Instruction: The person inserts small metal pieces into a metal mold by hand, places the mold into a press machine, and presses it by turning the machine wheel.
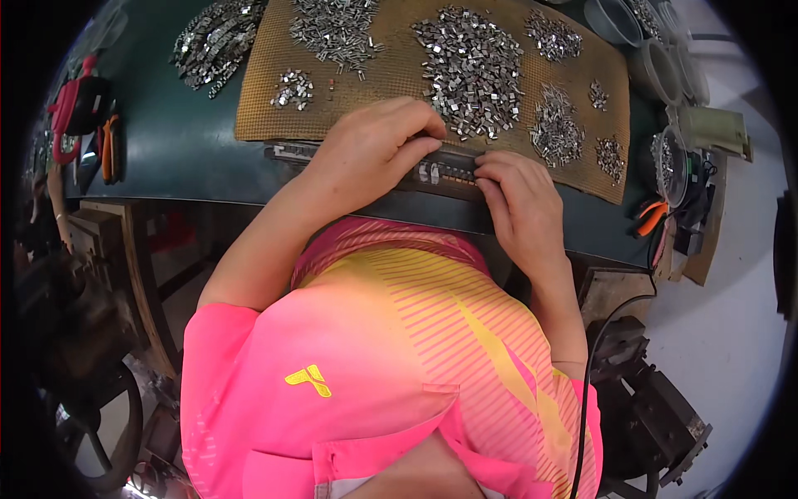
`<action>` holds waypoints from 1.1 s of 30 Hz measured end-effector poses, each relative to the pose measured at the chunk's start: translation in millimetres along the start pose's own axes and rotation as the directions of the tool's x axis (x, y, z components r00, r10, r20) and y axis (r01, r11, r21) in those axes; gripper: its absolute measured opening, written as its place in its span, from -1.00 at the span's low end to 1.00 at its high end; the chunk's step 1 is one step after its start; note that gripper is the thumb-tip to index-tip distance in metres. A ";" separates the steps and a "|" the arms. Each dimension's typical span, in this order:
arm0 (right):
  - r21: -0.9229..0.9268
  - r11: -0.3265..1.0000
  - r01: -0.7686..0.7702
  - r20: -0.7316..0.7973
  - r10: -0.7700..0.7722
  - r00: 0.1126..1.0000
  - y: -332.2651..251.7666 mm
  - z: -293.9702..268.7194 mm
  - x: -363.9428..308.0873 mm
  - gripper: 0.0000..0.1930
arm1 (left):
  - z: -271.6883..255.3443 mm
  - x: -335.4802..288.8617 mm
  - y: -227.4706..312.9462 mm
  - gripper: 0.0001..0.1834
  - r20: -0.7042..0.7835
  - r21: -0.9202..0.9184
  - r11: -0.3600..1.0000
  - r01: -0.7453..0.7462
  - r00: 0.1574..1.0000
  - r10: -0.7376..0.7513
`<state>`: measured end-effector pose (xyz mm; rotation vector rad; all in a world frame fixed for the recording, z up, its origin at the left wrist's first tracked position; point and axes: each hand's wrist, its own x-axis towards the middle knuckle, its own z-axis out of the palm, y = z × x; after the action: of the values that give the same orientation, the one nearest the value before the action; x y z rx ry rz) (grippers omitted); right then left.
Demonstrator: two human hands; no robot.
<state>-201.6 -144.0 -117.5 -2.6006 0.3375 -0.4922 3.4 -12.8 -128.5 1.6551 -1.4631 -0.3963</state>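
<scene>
A long dark bar-shaped holder (453, 185) lies along the near edge of the table, with small metal pieces set in a row in it. My left hand (366, 158) rests over the middle of the holder, thumb and forefinger nearly meeting; whatever is between them is too small to make out. At the holder's right part, the bent fingers and thumb of my right hand (525, 204) close in at the row's end, and what they pinch is hidden. Just beyond my hands, a large heap of small shiny metal pieces (474, 71) is spread on a tan textured mat (382, 100).
More small metal heaps (337, 33) lie around the mat. Linked metal bands (218, 41) are piled at the far left. Orange-handled pliers (110, 150) and a pink-and-black tool (76, 108) lie left; other orange-handled pliers (652, 218) and clear plastic tubs (657, 73) stand right. A black cable (594, 341) hangs down.
</scene>
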 end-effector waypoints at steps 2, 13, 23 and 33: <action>-0.011 1.000 0.003 0.007 -0.003 1.000 -2.3 -1.5 0.0 -0.85 | 1.3 -1.5 3.1 -0.87 0.032 0.012 1.000 0.005 0.999 -0.005; -0.183 0.979 -0.090 -0.125 0.068 0.990 24.0 -0.4 17.1 -0.87 | 19.6 6.2 12.2 -0.87 0.101 0.022 0.997 -0.069 0.993 0.066; -0.288 0.955 -0.075 -0.089 0.052 0.995 23.8 5.1 25.2 -0.89 | 27.0 10.1 11.1 -0.91 0.132 0.031 0.990 -0.140 0.982 0.135; -0.012 0.999 -0.030 -0.141 0.028 0.990 23.2 -1.4 11.2 -0.87 | 6.4 24.7 -5.7 -0.84 0.084 0.214 0.967 -0.138 0.989 0.123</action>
<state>-195.4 -168.0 -124.5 -2.5764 0.4265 -0.6668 8.9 -38.4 -129.2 1.7180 -1.7086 -0.2274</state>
